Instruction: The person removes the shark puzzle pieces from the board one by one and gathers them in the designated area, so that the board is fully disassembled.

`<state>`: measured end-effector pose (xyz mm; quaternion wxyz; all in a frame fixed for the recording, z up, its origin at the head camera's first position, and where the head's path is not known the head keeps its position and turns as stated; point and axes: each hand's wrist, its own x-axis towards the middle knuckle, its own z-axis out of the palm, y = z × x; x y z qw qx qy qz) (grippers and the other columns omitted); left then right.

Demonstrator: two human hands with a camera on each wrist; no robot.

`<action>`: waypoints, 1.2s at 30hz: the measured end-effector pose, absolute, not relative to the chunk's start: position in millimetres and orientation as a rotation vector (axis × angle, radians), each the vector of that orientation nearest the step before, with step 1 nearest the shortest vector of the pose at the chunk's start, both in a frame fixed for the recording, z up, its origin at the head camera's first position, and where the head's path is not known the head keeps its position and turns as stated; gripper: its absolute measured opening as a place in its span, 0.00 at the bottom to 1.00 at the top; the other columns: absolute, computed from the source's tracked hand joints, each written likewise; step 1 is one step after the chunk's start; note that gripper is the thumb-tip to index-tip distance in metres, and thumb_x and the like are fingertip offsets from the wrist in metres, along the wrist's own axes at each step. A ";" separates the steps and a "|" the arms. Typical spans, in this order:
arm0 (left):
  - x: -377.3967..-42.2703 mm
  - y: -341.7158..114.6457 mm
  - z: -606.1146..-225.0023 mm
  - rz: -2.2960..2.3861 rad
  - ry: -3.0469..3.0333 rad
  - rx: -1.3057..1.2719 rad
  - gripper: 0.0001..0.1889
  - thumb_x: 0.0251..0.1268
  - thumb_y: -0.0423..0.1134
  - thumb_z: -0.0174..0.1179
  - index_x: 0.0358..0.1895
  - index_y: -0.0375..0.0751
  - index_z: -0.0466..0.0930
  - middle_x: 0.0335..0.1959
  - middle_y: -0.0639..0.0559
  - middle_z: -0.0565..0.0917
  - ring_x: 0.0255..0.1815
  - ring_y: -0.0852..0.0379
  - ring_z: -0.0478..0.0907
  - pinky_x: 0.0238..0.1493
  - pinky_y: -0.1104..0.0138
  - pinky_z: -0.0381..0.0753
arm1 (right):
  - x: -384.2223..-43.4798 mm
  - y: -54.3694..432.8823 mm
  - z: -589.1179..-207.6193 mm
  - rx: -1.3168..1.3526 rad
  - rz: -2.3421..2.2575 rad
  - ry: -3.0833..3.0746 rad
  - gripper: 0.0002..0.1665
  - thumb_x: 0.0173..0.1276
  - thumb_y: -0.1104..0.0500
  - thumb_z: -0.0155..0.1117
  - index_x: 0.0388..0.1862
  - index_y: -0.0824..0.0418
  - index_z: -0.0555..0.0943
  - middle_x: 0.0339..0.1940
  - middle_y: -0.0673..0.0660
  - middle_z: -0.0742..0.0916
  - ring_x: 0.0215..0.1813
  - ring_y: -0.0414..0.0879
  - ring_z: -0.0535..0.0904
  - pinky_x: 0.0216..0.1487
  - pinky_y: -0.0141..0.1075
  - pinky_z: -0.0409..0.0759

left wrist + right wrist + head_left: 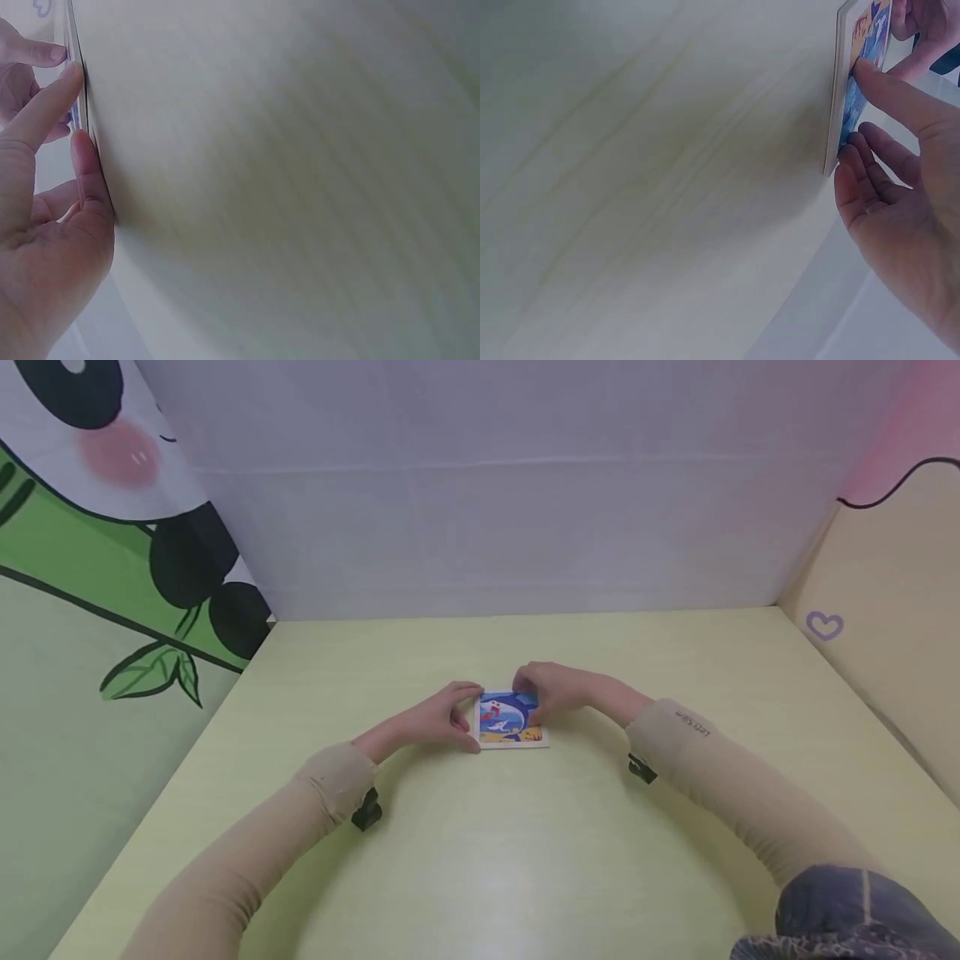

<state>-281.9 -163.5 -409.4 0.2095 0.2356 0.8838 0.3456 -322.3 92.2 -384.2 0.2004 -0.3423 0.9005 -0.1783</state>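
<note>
A small, flat picture board [502, 718] with a white rim lies on the pale table. It shows a blue whale or dolphin with red and yellow details. My left hand [438, 718] grips its left side, thumb at the near corner and a finger at the far one. At the other end my right hand [561, 689] holds the board. In the right wrist view, the thumb of that right hand [911, 195] lies on the picture [875, 45], and its other fingers meet the far edge. Part of the picture is hidden under those fingers.
The wood-grain table [480, 843] runs back to a pale fabric wall [487, 535]. A side panel with a cartoon print [112, 610] stands at the left, and a beige panel with a heart [825, 625] at the right. Dark blue cloth [855, 906] shows at the lower right.
</note>
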 end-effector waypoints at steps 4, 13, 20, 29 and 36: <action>-282.7 -163.3 -407.8 0.947 2.469 0.657 0.53 0.51 0.39 0.76 0.78 0.38 0.52 0.80 0.41 0.51 0.46 0.57 0.79 0.51 0.69 0.81 | -324.9 92.1 -384.4 -0.969 -0.493 2.519 0.36 0.58 0.56 0.75 0.63 0.64 0.73 0.58 0.59 0.82 0.63 0.53 0.77 0.69 0.46 0.74; -279.2 -161.4 -404.7 0.948 2.459 0.647 0.52 0.52 0.39 0.76 0.78 0.38 0.52 0.80 0.41 0.51 0.46 0.56 0.79 0.51 0.68 0.80 | -328.8 92.5 -388.6 -0.942 -0.527 2.482 0.37 0.57 0.56 0.75 0.63 0.62 0.72 0.59 0.59 0.80 0.64 0.52 0.75 0.69 0.46 0.73; -279.2 -161.8 -405.3 0.955 2.467 0.646 0.52 0.51 0.39 0.76 0.78 0.38 0.52 0.79 0.41 0.51 0.46 0.56 0.79 0.51 0.69 0.80 | -329.8 92.1 -388.2 -0.941 -0.533 2.485 0.36 0.56 0.56 0.76 0.62 0.61 0.73 0.58 0.58 0.81 0.62 0.52 0.76 0.69 0.46 0.73; -281.3 -163.3 -408.2 0.952 2.467 0.633 0.52 0.51 0.39 0.76 0.78 0.39 0.53 0.79 0.42 0.51 0.45 0.57 0.79 0.50 0.69 0.80 | -329.6 91.3 -389.1 -0.973 -0.527 2.494 0.35 0.56 0.56 0.76 0.61 0.63 0.74 0.56 0.59 0.82 0.62 0.52 0.77 0.69 0.46 0.73; -282.1 -163.1 -408.2 0.946 2.467 0.642 0.53 0.51 0.39 0.76 0.78 0.39 0.52 0.79 0.42 0.51 0.45 0.57 0.79 0.51 0.68 0.80 | -325.4 89.0 -384.0 -0.973 -0.518 2.528 0.36 0.54 0.57 0.78 0.60 0.63 0.73 0.55 0.60 0.80 0.60 0.52 0.76 0.67 0.45 0.74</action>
